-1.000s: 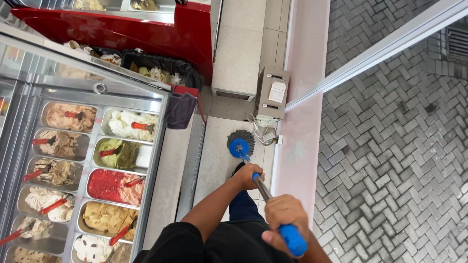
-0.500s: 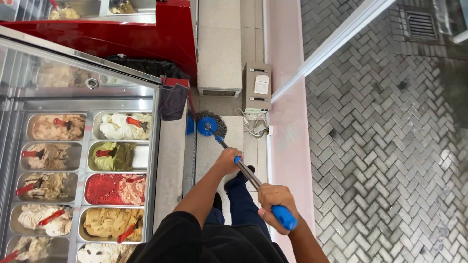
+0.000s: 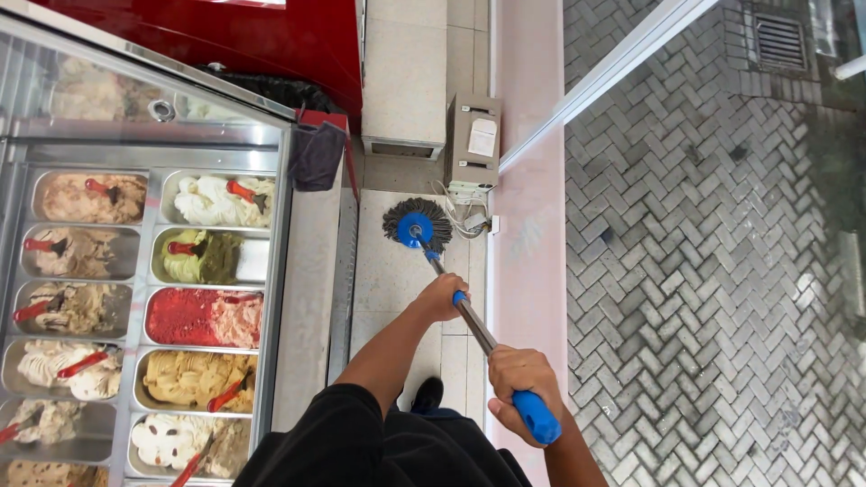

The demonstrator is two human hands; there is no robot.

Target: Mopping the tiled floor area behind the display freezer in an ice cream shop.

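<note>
mop [image 3: 417,225] in both hands' closed grip, left hand [image 3: 442,298], right hand [image 3: 521,379], near beige box [image 3: 473,140] with white label

Brown cardboard box [image 3: 474,140] (white label [image 3: 483,138] on top) against the wall.

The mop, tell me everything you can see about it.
The mop has a round head of dark grey strands with a blue disc hub on top, a slim metal pole, and a blue grip at the near end. It slants from the pale floor tiles, where the head rests flat near a small box and cables by the wall, back up toward the person. The left hand wraps the pole partway along, next to a blue collar; the right hand grasps the pole just above the blue grip.
</note>
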